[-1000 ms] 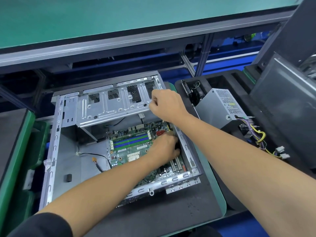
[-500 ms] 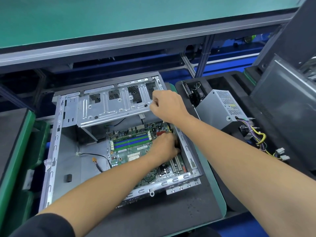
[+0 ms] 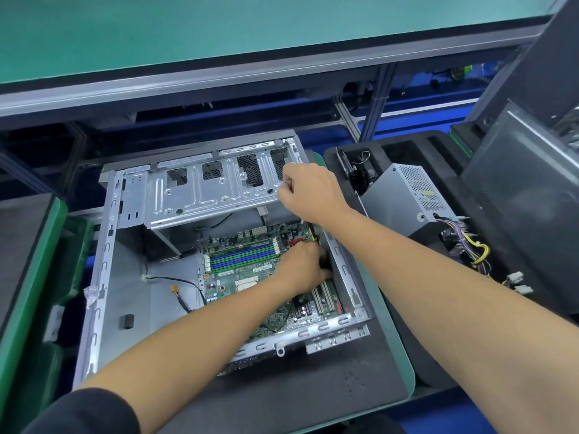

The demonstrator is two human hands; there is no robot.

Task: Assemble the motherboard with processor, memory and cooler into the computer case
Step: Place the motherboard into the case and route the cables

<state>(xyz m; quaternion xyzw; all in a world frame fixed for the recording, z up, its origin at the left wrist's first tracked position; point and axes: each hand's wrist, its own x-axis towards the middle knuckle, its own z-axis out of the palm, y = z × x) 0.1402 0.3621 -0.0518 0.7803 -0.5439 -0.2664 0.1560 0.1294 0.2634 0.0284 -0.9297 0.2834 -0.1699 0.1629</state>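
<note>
An open silver computer case [image 3: 103, 277] lies flat on a black mat [image 3: 313, 386]. The green motherboard [image 3: 244, 261], with blue and green memory slots, lies inside against the case's right wall. My left hand [image 3: 300, 264] reaches over the board, its fingers curled down at the board's right edge by the case wall; the fingertips are hidden. My right hand [image 3: 310, 189] is closed like a fist at the right end of the silver drive cage [image 3: 203, 192] and grips its edge. No cooler is visible on the board.
A grey power supply [image 3: 404, 198] with a bundle of coloured cables [image 3: 476, 249] sits in a black foam tray to the right. A dark panel [image 3: 526, 195] leans at far right. A green bin [image 3: 47, 277] stands left. A loose black cable [image 3: 174, 288] crosses the case floor.
Almost nothing moved. My left hand shifted slightly along the board's right edge; my right hand stays on the drive cage.
</note>
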